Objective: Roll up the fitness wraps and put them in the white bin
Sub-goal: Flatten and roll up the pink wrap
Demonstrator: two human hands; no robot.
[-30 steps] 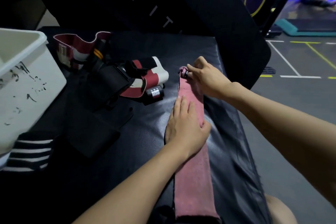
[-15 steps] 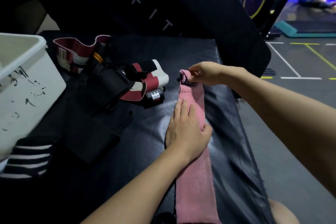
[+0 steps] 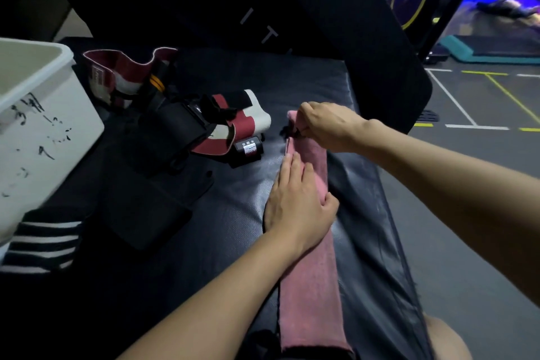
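A pink wrap [image 3: 309, 280] lies stretched along the black padded counter [image 3: 233, 213], running from 6 o'clock up toward the centre of the view. The left hand [image 3: 298, 207] presses flat on its middle, fingers [image 3: 287, 168] straight and together, pinning the strip down. At the far end, around 12 o'clock from that hand, the right hand [image 3: 327, 126] pinches the pink tip along with a small dark loop or tab (too small to tell which). Against a second ago, the right hand has turned over and lifted that end, so the tip now folds back on itself, while the left hand has stayed put. This looks like the first turn of the roll being started, with nearly the whole length still flat. The white bin [image 3: 52, 114] sits at 9 o'clock, well apart from the hands. Between them a heap of red, white and black wraps [image 3: 233, 126] waits unrolled, and a black-and-white striped one [image 3: 43, 245] lies at 8 o'clock below the bin.
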